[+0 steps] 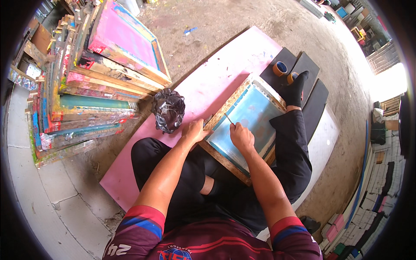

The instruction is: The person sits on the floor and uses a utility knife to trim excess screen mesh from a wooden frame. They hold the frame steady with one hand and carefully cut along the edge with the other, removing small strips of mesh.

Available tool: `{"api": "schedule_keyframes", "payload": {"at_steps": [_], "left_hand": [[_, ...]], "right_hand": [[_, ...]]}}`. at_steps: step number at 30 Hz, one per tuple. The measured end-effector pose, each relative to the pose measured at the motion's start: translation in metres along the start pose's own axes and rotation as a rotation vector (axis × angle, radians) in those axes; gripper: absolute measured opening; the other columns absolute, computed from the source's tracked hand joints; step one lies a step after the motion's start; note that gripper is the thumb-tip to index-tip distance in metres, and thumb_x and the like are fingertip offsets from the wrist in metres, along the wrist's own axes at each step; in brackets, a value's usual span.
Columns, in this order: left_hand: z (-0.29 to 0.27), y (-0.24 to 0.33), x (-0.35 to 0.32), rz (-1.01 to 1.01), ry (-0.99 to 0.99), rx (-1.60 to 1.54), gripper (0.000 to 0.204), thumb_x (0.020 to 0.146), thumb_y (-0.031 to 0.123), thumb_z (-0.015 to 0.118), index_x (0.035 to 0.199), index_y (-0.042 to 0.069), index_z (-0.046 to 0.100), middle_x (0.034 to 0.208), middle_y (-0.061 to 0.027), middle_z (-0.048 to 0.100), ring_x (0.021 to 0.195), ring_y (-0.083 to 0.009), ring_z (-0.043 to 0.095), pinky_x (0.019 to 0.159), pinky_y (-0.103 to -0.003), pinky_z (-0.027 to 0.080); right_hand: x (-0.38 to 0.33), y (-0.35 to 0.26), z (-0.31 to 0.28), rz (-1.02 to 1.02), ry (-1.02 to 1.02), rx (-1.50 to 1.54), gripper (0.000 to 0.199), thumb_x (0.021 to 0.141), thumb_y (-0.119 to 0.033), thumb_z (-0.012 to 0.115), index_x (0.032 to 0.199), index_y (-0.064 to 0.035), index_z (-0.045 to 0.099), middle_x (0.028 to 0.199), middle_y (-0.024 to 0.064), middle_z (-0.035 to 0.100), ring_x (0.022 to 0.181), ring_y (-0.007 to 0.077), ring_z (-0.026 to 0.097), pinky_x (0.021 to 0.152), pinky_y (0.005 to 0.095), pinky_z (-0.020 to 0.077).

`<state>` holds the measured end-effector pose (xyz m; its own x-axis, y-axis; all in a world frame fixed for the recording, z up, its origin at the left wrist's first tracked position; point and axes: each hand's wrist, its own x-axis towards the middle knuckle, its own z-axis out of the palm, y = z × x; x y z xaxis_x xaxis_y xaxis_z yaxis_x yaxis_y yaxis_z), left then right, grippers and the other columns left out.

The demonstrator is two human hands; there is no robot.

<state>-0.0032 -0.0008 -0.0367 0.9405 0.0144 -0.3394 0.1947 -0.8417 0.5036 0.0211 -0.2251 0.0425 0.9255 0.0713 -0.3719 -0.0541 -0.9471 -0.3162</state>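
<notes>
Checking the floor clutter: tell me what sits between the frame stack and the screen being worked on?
A crumpled dark bag on the pink board, seen in the head view.

- A rough, dusty concrete floor (242,26) is stretching across the upper part of the view, sprinkled with grit.
- A pink board (216,82) is lying flat on that floor, smudged with marks.
- Paler paving slabs (47,208) are running along the lower left, with cracks showing between them.
- A tall pile of wooden frames (91,82), smeared with paint in many colours, is leaning at the upper left.
- Dark mats (318,97) are lying beside the pink board at the right.
- Stacks of folded cloth (383,182) are lining the right edge.
- Strong daylight (390,80) is pouring in from the right side, washing out that patch.
</notes>
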Motion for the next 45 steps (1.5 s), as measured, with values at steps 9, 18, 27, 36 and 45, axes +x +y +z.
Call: {"api": "schedule_keyframes", "payload": {"at_steps": [9,18,27,36,45], "left_hand": [[0.015,-0.014,0.005,0.063,0.008,0.006,0.078,0.081,0.067,0.08,0.116,-0.001,0.063,0.11,-0.0285,0.073,0.109,-0.0461,0.07,0.089,-0.056,0.056],[-0.001,0.0,0.0,-0.008,-0.036,0.054,0.072,0.084,0.062,0.079,0.118,0.001,0.064,0.114,-0.0245,0.074,0.11,-0.0419,0.071,0.089,-0.055,0.056],[-0.004,0.001,-0.001,-0.023,-0.053,0.031,0.071,0.084,0.06,0.08,0.117,0.0,0.064,0.115,-0.0256,0.073,0.11,-0.0432,0.071,0.09,-0.055,0.056],[-0.007,0.006,-0.004,0.0,-0.017,-0.01,0.07,0.084,0.055,0.082,0.114,-0.006,0.063,0.109,-0.0333,0.071,0.105,-0.0494,0.07,0.09,-0.055,0.054],[-0.009,0.006,-0.002,-0.003,-0.03,0.028,0.072,0.083,0.06,0.08,0.116,-0.002,0.064,0.112,-0.0276,0.073,0.107,-0.0449,0.071,0.089,-0.055,0.055]], "right_hand": [[0.014,-0.012,-0.01,0.015,-0.101,-0.033,0.049,0.111,-0.039,0.039,0.108,-0.0017,0.071,0.104,0.0254,0.076,0.1,0.0457,0.074,0.089,0.0546,0.0583],[0.016,0.015,0.02,-0.019,-0.06,0.201,0.054,0.109,-0.047,0.045,0.105,0.0004,0.072,0.101,0.031,0.073,0.101,0.0514,0.069,0.09,0.0571,0.054],[0.03,0.03,0.031,-0.07,-0.097,0.294,0.055,0.109,-0.048,0.046,0.102,-0.0006,0.072,0.097,0.03,0.073,0.097,0.0518,0.069,0.087,0.0584,0.0546],[0.036,0.035,0.042,-0.013,-0.1,0.348,0.055,0.108,-0.05,0.048,0.097,-0.0008,0.071,0.091,0.0287,0.073,0.089,0.0494,0.071,0.081,0.0557,0.0553],[0.026,0.028,0.031,-0.069,-0.023,0.213,0.055,0.107,-0.049,0.049,0.104,0.0013,0.071,0.099,0.0309,0.074,0.095,0.0494,0.072,0.086,0.0529,0.0549]]}}
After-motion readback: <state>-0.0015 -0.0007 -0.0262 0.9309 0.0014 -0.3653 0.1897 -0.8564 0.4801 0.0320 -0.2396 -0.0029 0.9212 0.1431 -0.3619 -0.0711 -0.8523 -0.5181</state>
